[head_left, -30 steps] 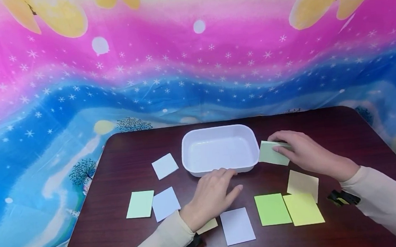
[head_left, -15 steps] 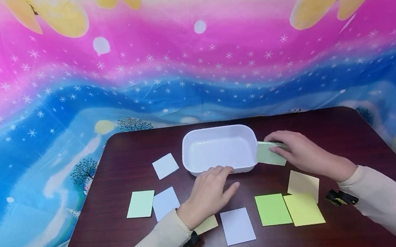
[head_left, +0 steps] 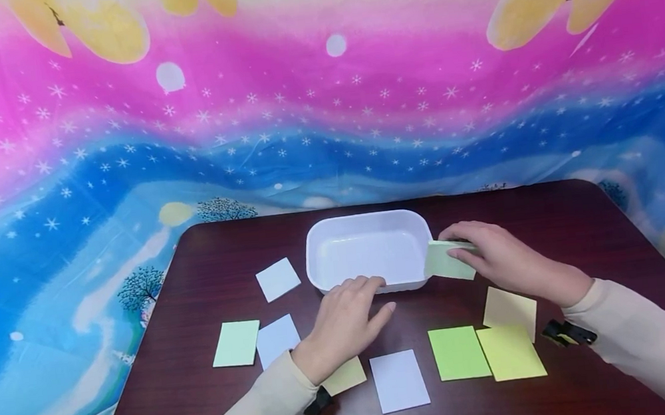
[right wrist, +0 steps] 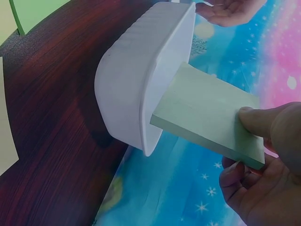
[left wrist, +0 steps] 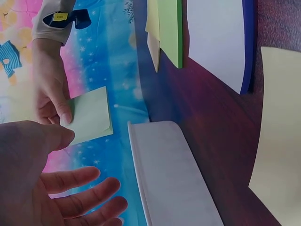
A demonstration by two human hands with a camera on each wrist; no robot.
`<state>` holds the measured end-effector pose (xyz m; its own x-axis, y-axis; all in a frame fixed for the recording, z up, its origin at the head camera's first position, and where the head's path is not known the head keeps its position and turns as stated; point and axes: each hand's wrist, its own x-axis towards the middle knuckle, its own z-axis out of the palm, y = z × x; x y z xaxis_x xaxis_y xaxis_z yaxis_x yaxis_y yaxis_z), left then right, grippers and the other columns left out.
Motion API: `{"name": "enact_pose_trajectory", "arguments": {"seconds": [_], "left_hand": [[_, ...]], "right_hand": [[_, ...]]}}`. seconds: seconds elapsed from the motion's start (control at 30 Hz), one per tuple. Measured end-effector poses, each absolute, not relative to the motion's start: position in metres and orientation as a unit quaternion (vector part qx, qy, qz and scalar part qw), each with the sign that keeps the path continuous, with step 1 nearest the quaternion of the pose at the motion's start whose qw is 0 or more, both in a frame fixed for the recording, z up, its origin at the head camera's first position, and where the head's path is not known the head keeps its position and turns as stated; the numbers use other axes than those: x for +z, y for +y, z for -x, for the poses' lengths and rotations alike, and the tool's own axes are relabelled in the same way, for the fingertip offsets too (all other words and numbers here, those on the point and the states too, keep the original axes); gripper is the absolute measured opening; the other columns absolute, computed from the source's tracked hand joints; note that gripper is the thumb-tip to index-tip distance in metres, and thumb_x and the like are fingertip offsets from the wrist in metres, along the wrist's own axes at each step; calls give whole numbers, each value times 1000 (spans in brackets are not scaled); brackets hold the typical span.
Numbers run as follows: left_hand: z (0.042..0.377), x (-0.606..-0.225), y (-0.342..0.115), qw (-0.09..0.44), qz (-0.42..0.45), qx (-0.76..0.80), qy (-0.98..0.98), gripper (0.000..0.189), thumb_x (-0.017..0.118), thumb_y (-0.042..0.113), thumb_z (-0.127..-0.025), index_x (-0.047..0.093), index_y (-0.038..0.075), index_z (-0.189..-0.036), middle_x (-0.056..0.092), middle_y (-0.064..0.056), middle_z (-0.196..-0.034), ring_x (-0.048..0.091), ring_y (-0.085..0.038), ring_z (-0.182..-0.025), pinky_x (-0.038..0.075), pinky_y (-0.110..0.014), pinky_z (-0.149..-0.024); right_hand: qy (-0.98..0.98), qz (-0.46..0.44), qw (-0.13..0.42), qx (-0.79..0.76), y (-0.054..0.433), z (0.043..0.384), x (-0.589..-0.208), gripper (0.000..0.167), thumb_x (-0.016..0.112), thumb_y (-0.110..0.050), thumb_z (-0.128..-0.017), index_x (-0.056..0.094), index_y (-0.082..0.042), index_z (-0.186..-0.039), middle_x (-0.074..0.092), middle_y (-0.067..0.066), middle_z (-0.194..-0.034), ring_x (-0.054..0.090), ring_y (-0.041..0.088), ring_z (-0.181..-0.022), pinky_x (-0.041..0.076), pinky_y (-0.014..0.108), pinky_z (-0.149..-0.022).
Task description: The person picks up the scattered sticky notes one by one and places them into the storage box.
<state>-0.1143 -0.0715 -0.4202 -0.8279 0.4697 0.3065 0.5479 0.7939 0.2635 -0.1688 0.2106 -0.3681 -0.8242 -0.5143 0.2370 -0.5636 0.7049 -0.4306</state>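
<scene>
Near one tub [head_left: 367,257] are nine pads [head_left: 443,264], one held.

tub [right wrist: 120,84]: wht plastic, smooth, semi-gloss w/ soft highlights inside. pale grn pad [right wrist: 207,108]: matt paper, smooth faces. yel pad [head_left: 510,354]: paper, matt too. tabletop [head_left: 234,244]: dk wood-look, grain streaks, slight sheen. backdrop [head_left: 298,97]: printed cloth, a bit creased. sleeves [head_left: 650,324]: matt cloth.

Pale green pad [right wrist: 202,113] in right grip [right wrist: 276,181], far end at white tub's rim [right wrist: 143,110]
</scene>
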Motion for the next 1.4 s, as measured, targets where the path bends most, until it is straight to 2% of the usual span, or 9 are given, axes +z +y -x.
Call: {"name": "enact_pose_trajectory", "arguments": {"seconds": [0.5, 0.87, 1.2, 1.4], "left_hand": [[118, -418, -78, 120, 256, -182, -942, 36, 65, 41, -97, 68, 15, -122, 75, 0, -110, 71, -16, -94, 58, -35, -79], [122, -418, -86, 118, 239, -186, -945, 35, 66, 39, -97, 67, 15, -122, 75, 0, -109, 71, -17, -93, 58, -36, -77], [125, -418, -92, 121, 220, -179, -951, 35, 66, 40, -96, 68, 16, -122, 75, 0, -109, 70, -16, -89, 57, -34, -71], [126, -416, -96, 125, 214, -185, -951, 37, 68, 39, -95, 68, 14, -122, 75, -2, -110, 70, -18, -92, 57, -35, -73]], "right_hand": [[-916, -301, 54, 260, 208, 173, -370, 21, 69, -4, -94, 69, -11, -114, 70, 0, -102, 58, 12, -85, 52, 29, -73], [-911, -306, 63, 271, 205, 177, -374, 22, 69, -4, -94, 69, -12, -115, 70, 0, -102, 59, 12, -85, 52, 29, -72], [-908, -298, 55, 290, 202, 180, -378, 22, 67, -5, -96, 68, -11, -117, 70, 2, -103, 60, 14, -85, 53, 28, -72], [-907, -300, 59, 291, 200, 182, -380, 23, 67, -5, -95, 67, -11, -117, 70, 2, -104, 60, 14, -86, 54, 29, -72]]}}
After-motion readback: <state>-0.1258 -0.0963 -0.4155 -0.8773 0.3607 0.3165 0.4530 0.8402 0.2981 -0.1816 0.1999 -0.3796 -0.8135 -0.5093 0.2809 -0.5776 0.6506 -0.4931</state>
